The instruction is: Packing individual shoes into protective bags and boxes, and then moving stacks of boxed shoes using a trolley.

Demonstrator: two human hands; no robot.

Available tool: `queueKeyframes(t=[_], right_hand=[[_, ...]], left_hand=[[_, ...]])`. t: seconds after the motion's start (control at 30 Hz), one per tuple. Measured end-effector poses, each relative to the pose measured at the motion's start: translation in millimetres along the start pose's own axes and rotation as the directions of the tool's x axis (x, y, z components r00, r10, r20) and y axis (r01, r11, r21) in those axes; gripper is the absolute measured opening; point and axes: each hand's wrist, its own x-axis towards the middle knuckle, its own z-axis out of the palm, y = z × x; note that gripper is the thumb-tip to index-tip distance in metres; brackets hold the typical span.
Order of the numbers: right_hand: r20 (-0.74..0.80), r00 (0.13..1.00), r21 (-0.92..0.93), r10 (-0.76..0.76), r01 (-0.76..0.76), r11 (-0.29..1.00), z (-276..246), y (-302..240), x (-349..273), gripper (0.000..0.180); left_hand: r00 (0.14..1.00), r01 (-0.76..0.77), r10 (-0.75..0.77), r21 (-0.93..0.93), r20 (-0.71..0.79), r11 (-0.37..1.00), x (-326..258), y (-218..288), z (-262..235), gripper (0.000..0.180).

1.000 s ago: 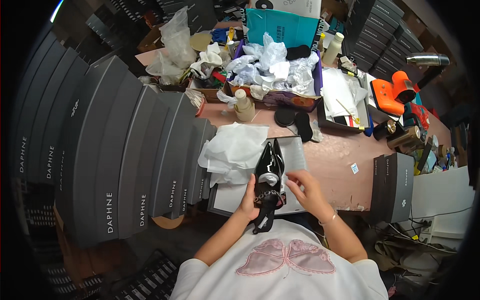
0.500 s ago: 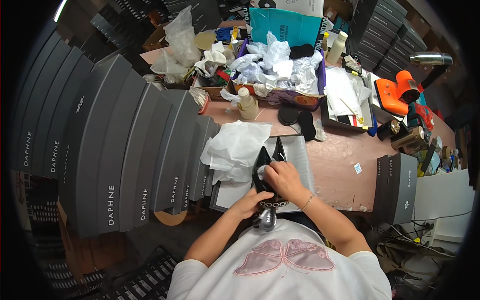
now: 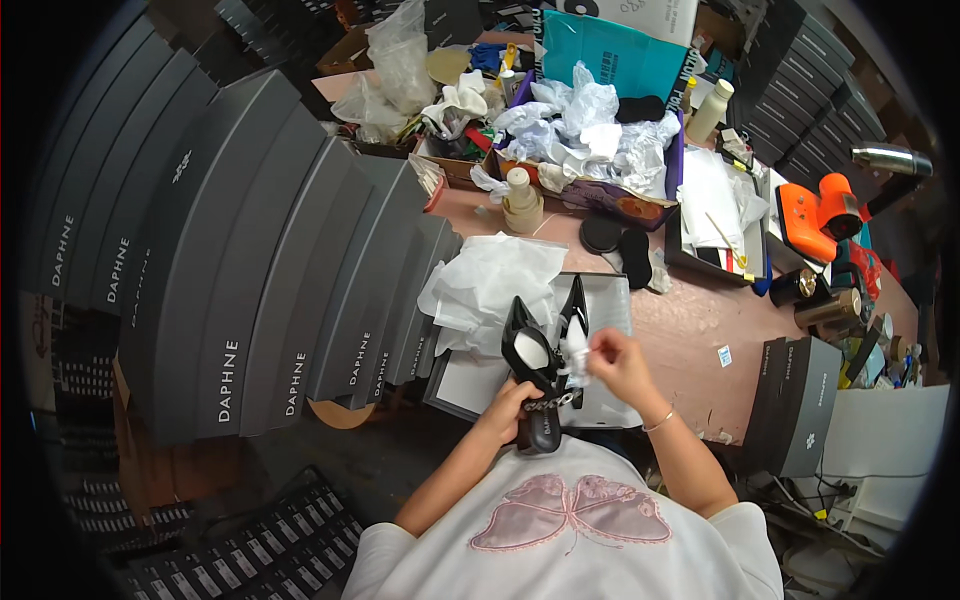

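Holding the black shoe (image 3: pixel 535 370) by its heel end, my left hand (image 3: pixel 508 408) had a closed grip. Its pointy toe aimed away over the bench (image 3: pixel 690 330). My right hand (image 3: pixel 615 362) pinched white paper (image 3: pixel 576 345) beside it.

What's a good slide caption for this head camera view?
Left hand holds black shoes while right hand stuffs white paper into one.

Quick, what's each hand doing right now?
Left hand: closed on the heel end of a black shoe.
Right hand: closed, pinching white tissue at the shoe.
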Motion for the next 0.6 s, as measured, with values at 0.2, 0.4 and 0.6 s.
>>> queueKeyframes(t=[0.2,0.4,0.6], right_hand=[[-0.018,0.948,-0.659,-0.316,0.227,0.717,-13.0,31.4,37.3,0.015],[0.672,0.613,-0.491,-0.415,0.789,0.370,42.5,-24.8,17.4,0.019],[0.733,0.518,-0.402,-0.441,0.852,0.335,43.0,-14.0,22.6,0.015]], left_hand=[[0.988,0.076,-0.052,-0.171,0.142,0.982,-21.4,-5.2,-0.7,0.038],[0.993,-0.114,0.105,0.213,0.052,0.970,-46.6,-26.0,22.5,0.048],[0.968,-0.240,0.243,0.043,-0.058,0.970,-47.9,-48.2,29.0,0.058]])
